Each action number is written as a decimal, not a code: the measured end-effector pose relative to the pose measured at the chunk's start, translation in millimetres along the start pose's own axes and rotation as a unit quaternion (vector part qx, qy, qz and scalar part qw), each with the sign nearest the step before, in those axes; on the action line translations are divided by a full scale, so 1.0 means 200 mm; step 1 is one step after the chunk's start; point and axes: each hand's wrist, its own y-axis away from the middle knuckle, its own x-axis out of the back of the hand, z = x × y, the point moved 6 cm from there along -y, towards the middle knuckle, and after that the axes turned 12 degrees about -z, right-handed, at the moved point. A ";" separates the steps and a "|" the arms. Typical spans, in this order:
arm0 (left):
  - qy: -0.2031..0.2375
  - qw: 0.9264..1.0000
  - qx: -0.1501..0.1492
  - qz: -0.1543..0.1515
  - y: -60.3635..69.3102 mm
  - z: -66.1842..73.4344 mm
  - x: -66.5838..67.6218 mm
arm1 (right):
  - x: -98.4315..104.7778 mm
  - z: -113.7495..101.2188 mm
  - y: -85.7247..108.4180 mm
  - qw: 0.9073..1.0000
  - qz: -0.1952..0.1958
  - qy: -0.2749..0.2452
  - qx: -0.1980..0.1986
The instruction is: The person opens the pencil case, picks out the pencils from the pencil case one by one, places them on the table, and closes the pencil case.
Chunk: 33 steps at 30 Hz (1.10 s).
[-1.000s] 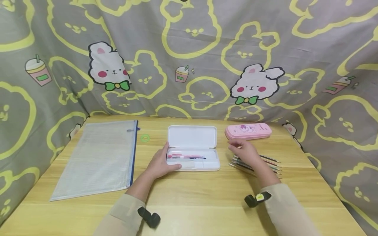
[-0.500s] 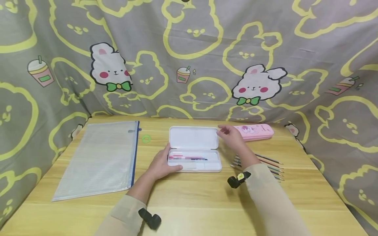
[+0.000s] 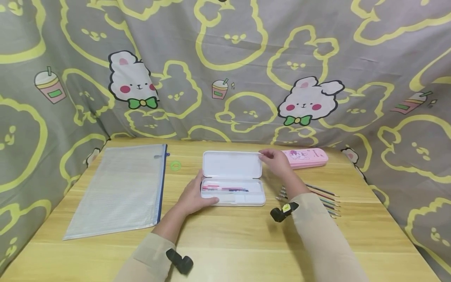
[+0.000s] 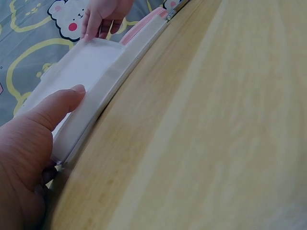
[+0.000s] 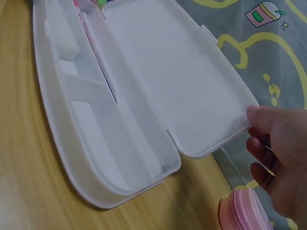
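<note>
A white pencil case (image 3: 253,199) lies with its lid (image 3: 232,164) raised on the wooden table. Pink and blue pens (image 3: 225,188) lie in its rear compartment, and a white block (image 5: 64,38) sits in the front one. My left hand (image 3: 193,197) grips the case's left end, thumb over the front rim and fingers at the side. At the lid's upper right corner, my right hand (image 3: 277,161) pinches the edge between thumb and index finger. In the right wrist view its other fingers are loosely bent below.
A pink pencil case (image 3: 307,158) stands behind the right hand. Several pencils (image 3: 327,201) lie to the right, partly under the forearm. On the left are a mesh zip pouch (image 3: 116,192) and a green ring (image 3: 175,165). A patterned curtain (image 3: 183,129) borders the table.
My right hand has moved left from above the pencils to the lid's corner and now pinches it. The left hand stays on the case.
</note>
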 end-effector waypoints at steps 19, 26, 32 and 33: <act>-0.004 1.000 -0.017 0.010 0.02 0.01 0.01 | -0.04 0.03 0.30 0.992 0.058 -0.025 0.107; -0.002 1.000 -0.011 0.004 0.04 0.00 0.02 | -0.10 0.04 0.41 0.986 0.060 -0.020 0.155; 0.024 1.000 -0.008 -0.013 0.07 -0.01 0.02 | -0.14 0.10 0.48 0.988 0.055 -0.010 0.144; 0.029 0.999 -0.008 -0.016 0.07 -0.01 0.02 | -0.14 0.12 0.49 0.989 0.053 -0.012 0.140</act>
